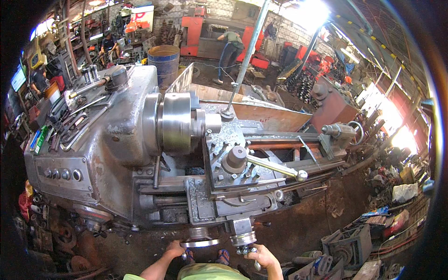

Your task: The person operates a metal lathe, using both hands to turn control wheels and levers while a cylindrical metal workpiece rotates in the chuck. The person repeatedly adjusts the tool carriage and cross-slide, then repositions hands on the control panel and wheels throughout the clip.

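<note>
I stand at a large metal lathe. At the lower edge my left hand (175,249) is closed at the left end of the carriage handwheel (200,243), by its small handle. My right hand (262,256) grips the ball-ended crank handle (246,249) below the cross slide, its fingers partly hidden. Above my hands, the square tool post (233,161) carries several bolts and a long ball-tipped lever (275,168). To its left, the shiny chuck (176,123) holds a short round metal workpiece (213,123). Metal chips lie on the carriage.
Wrenches and other tools (86,121) cover the headstock top. The tailstock (338,133) sits at the bed's right end. A blue drum (164,63) stands behind; one person (229,46) bends over farther back, another (108,45) is at far left. Scrap parts (347,245) lie lower right.
</note>
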Tool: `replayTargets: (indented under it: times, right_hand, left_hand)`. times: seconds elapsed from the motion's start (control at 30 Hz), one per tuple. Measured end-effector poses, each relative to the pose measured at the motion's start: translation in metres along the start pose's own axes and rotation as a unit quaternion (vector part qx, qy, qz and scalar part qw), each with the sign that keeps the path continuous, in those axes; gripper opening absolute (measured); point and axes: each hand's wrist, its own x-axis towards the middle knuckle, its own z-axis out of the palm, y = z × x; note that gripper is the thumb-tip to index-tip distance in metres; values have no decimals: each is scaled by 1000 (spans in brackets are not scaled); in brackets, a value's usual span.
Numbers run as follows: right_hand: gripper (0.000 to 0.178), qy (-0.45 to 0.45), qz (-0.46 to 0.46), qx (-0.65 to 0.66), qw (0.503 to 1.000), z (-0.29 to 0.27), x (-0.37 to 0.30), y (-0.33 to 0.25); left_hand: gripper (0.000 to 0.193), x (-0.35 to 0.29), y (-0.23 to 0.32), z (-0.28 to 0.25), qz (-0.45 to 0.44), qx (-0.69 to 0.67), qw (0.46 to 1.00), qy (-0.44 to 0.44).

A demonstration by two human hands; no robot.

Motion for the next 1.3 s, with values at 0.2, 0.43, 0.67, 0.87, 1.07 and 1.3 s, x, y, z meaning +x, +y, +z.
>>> replayTargets:
  times: [0.2,0.43,0.67,0.87,1.07,1.3]
  right_hand:
    - [51,-3,-11,5,1000,2,-2,-2]
    - [51,-18,12,-10,1000,-2,-3,-7]
    - [49,2,20,-20,1000,0,-5,-13]
    - [49,-12,2,-9,1000,0,-2,-3]
    - [52,1,-13,-21,1000,1,2,4]
    - [54,1,-2,-23,1000,-1,-3,-6]
  left_hand:
    - [44,9,-11,9,5,22,999,23]
    - [49,10,-13,10,16,4,1000,23]
    - [51,2,-2,1,11,9,1000,7]
    - [52,7,-6,5,-15,33,999,-6]
    - [55,14,-12,10,-18,15,1000,-16]
    - [51,17,-18,12,40,-22,999,0]
